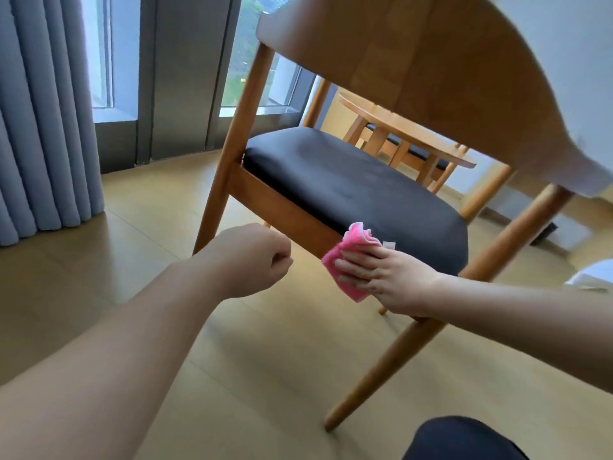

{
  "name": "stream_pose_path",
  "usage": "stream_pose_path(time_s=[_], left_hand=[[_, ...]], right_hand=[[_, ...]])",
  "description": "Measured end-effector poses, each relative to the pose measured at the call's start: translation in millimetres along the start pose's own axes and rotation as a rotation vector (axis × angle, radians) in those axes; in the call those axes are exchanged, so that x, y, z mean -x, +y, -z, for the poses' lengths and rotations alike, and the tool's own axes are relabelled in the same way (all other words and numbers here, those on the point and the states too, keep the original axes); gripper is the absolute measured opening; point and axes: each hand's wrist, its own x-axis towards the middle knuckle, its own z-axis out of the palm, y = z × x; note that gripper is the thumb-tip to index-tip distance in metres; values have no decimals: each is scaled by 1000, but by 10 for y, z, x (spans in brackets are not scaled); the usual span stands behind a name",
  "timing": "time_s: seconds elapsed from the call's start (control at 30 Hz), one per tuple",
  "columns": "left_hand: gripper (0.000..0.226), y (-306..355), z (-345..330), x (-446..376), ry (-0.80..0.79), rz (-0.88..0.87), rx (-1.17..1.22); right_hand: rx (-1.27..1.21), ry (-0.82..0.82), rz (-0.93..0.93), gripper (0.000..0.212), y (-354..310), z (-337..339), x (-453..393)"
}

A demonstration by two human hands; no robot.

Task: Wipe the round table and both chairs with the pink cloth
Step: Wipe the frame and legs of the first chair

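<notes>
Chair [348, 194] step in hand. Right hand [391, 280], fingers flat and straight, presses cloth [345, 257] on the seat's near wooden rail. Left hand [258, 260] hangs just left of it, fist curled, holding nothing. Table [414, 127] far right, behind. Next, likely: run cloth along rail, then legs.

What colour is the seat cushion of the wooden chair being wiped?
Black, a padded cushion on the light-brown wooden chair; clearest in the head view.

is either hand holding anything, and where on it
The right hand presses the crumpled pink cloth flat-fingered across its middle against the wooden chair's seat rail; left hand holds nothing.
</notes>
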Motion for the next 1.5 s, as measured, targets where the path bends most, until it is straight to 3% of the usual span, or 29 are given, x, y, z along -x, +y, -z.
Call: stream_pose_path(time_s=[0.1,0.23,0.37,0.5,0.67,0.7,0.8,0.9,1.23,1.5], left_hand=[[24,111,-77,-41,-25,-53,29],[20,151,-119,-80,-30,-69,50],[19,142,-139,-101,-18,-84,45],[17,149,-188,-114,-45,-91,53],[19,81,-203,-122,-36,-79,62],[20,57,-206,-122,-33,-71,61],[19,-30,-197,-104,-31,-33,63],[20,-131,-127,-74,-8,5,61],[19,-495,245,193,102,232,90],[16,-583,442,412,107,314,110]], right_hand=[[-36,36,-30,58,-61,-129,387],[-156,-87,-8,57,-150,-343,747],[-225,-17,-47,56,-209,-321,1072],[-269,-182,-67,53,-250,-459,1094],[-242,128,-103,49,-236,-407,1053],[-211,124,-93,50,-227,-379,1018],[-256,19,-97,60,-219,-338,789],[-96,66,-130,58,-172,-225,433],[-19,187,-236,61,94,588,-969],[-46,147,-336,68,306,1114,-1847]])
